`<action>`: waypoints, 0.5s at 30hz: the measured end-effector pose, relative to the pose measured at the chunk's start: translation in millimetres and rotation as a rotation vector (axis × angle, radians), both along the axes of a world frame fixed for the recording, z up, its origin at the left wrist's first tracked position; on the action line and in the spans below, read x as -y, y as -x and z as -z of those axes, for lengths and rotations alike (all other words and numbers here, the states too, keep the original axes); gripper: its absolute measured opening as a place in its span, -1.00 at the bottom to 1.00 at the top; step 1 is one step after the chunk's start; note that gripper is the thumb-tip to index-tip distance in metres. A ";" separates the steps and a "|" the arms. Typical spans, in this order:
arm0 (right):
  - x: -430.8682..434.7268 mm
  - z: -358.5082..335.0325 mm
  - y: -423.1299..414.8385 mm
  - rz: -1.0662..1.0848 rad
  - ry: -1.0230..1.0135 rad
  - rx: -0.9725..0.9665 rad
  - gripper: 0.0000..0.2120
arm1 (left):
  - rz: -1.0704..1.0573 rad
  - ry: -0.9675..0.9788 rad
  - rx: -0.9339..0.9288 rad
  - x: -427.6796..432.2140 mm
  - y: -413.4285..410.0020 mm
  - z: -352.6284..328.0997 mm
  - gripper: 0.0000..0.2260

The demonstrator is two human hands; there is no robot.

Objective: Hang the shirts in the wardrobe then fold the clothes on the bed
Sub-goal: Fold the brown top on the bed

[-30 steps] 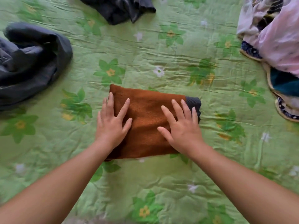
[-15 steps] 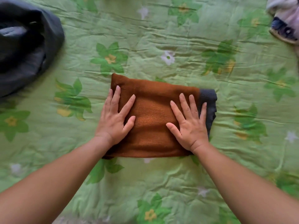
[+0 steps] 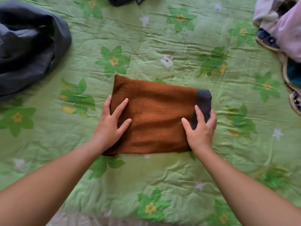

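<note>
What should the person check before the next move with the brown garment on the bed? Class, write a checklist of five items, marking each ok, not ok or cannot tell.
1. The brown garment is folded into a flat rectangle: ok.
2. The left hand rests with straight fingers on its left end: ok.
3. The right hand firmly grips the dark grey band at the right end: cannot tell, the fingers are blurred at the edge.
4. The garment lies apart from the dark grey heap on the green bedspread: ok.
5. All other clothes are folded: not ok; the dark grey heap and the pink heap lie crumpled.
</note>
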State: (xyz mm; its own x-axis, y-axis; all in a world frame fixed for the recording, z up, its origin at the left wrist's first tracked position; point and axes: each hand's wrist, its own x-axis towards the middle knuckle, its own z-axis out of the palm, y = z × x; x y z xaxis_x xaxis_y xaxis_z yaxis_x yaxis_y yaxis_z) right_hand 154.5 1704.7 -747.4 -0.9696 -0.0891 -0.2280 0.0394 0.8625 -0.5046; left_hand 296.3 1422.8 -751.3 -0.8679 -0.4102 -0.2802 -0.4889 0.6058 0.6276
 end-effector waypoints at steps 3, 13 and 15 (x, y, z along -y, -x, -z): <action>4.4 -11.9 9.4 0.265 0.211 0.183 -0.49 | -0.147 -0.189 -0.012 0.7 6.0 -18.3 -0.35; -7.3 -71.1 34.2 0.053 0.465 0.576 -0.51 | -0.138 -0.788 0.133 24.7 -3.3 -69.2 -0.34; -5.1 -93.5 29.6 -0.127 0.326 0.467 -0.51 | -0.139 -0.764 0.120 20.7 -11.3 -88.4 -0.35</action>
State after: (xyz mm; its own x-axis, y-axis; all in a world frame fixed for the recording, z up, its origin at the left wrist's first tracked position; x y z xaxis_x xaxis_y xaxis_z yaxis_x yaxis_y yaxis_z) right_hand 124.9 1709.9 -653.9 -0.7502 -0.3351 -0.5700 0.2279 0.6781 -0.6987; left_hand 307.6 1402.2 -662.9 -0.7686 -0.1684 -0.6172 -0.6196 -0.0439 0.7837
